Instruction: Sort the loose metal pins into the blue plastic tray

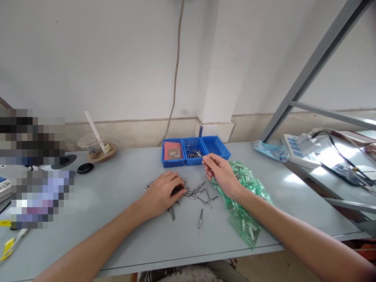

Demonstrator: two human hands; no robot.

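Thin metal pins (195, 192) with thicker silver ends, rivet-like in shape, lie in a loose heap on the grey table. My left hand (164, 190) is curled over the heap's left part, thumb and fingers around a dark cluster of pins largely hidden beneath it. One pin (200, 218) lies apart, nearer the front edge. My right hand (220, 172) is pinched at the front of the blue bins, with what looks like one pin at its fingertips. The middle blue bin (194, 161) contains many such pins. Beneath my right wrist is a green plastic bag (249, 231) with more metal parts.
The left bin (173, 164) holds a red sheet and a small clear packet; the right bin (216, 145) adjoins the middle one. A cup (94, 144) with a straw stands back left, near a black oval object (85, 168). A power strip (296, 150) lies right, beside a metal frame.
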